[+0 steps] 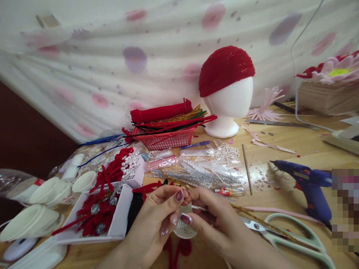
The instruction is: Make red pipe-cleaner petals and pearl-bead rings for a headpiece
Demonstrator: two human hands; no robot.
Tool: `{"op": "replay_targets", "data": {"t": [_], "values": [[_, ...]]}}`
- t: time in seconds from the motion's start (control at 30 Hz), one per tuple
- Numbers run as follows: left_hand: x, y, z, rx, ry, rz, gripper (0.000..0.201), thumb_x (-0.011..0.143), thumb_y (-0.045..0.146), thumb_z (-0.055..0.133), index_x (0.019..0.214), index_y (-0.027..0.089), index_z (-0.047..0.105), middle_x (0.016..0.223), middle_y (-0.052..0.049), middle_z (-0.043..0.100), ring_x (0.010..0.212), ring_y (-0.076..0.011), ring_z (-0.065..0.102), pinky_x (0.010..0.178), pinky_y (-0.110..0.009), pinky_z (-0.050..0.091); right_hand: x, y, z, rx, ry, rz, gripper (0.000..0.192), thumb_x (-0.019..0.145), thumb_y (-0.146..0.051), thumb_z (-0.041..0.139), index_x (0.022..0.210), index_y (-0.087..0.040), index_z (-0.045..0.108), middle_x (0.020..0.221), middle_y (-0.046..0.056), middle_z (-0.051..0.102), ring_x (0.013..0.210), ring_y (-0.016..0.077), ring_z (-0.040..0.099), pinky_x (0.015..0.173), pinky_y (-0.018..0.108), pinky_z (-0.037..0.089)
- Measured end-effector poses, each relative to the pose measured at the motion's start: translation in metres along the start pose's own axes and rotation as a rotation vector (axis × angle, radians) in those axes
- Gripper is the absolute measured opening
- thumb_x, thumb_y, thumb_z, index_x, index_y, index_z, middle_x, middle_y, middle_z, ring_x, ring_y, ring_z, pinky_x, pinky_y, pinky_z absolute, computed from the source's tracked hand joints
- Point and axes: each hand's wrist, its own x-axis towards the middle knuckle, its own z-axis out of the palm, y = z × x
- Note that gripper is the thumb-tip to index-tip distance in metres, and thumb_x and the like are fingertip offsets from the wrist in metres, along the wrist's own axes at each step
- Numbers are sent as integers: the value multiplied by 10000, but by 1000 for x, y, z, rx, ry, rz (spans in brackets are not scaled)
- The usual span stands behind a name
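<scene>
Both hands (185,220) hide small pearl piece (196,207).

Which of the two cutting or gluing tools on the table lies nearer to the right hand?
The pale green scissors, just beside the right hand. The blue glue gun stands farther off.

Basket (165,139) lies left of mannequin head (228,102), glue gun (307,185) behind scissors (288,233).
</scene>
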Motion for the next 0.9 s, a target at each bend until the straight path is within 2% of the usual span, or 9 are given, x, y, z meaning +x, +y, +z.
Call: {"op": "replay_targets", "data": {"t": [0.17,0.27,0.4,0.53,0.9], "values": [[0,-3,-3,-7,56,-14,369,420,261,1006,672,168,753,602,34,671,427,2,453,391,-78,362,-1,0,-1,-88,29,-33,224,1031,-341,463,926,-183,584,795,13,605,685,129,527,617,249,440],[2,-4,-3,-46,4,-41,343,476,261,996,697,139,763,569,44,609,417,8,424,350,-75,315,-2,-1,-1,-140,107,-100,274,1045,-302,423,845,-186,570,734,-9,567,655,116,491,597,232,415],[0,-4,-1,-84,-37,-86,343,504,266,989,730,124,774,563,47,577,426,5,417,353,-78,330,-2,-3,-1,-145,155,-149,229,1029,-253,432,850,-192,561,707,-24,546,608,107,457,551,223,387],[-2,-3,2,-74,-40,-96,324,510,252,987,722,130,773,563,44,575,434,-1,410,364,-79,346,0,-4,-1,-126,175,-180,222,1016,-236,447,836,-191,568,687,-31,540,586,102,451,533,219,386],[-1,-4,-1,-31,-48,-77,303,462,252,998,637,150,773,640,-1,707,435,3,472,356,-75,333,-1,-9,-3,-131,156,-162,230,1004,-245,456,840,-178,601,685,-12,573,587,108,491,532,217,417]]}}
